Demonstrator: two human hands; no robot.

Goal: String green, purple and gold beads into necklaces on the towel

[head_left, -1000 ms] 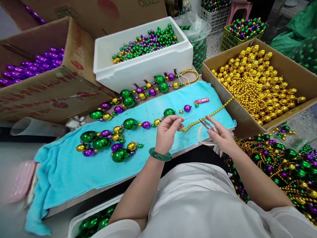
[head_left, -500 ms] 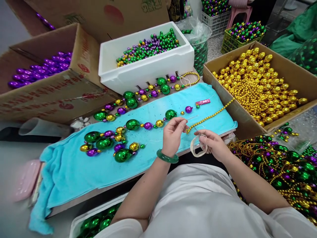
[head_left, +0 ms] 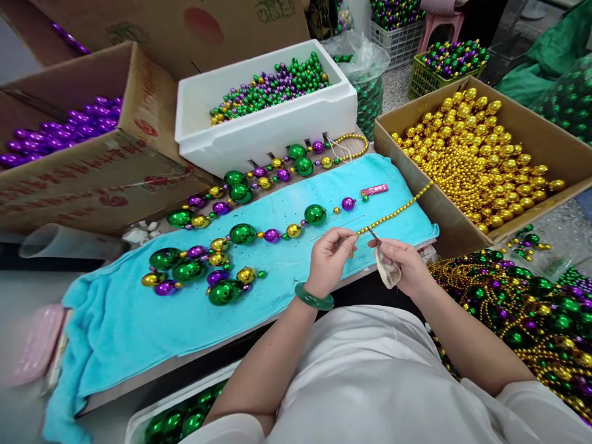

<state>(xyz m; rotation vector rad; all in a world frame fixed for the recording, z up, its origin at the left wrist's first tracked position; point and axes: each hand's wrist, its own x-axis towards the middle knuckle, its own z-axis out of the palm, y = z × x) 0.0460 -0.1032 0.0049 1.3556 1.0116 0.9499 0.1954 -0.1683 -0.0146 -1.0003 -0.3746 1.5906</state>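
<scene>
My left hand (head_left: 330, 256) pinches the near end of a gold bead chain (head_left: 398, 213), which runs across the turquoise towel (head_left: 139, 333) to the carton of gold beads. Closed around small scissors with pale wrapped handles (head_left: 388, 274), my right hand (head_left: 407, 262) holds their dark blades at the chain, close to my left fingertips. Behind the left hand, a thin needle or stiff thread lies across the towel. Left of it curves a string of large green, purple and gold beads (head_left: 243, 234). A loose-looking purple bead (head_left: 348, 203) rests near a small pink packet (head_left: 374, 189).
A white foam box (head_left: 268, 132) of mixed beads stands behind the towel, with a finished-looking necklace (head_left: 240, 192) along its front. Cartons of purple beads (head_left: 65, 132) and gold beads (head_left: 499, 148) flank it. Piled bead necklaces (head_left: 522, 320) lie at my right.
The scissors have turned in my right hand, their blades now brought to the gold chain. My left hand has shifted slightly down and right, still pinching the chain's end.
</scene>
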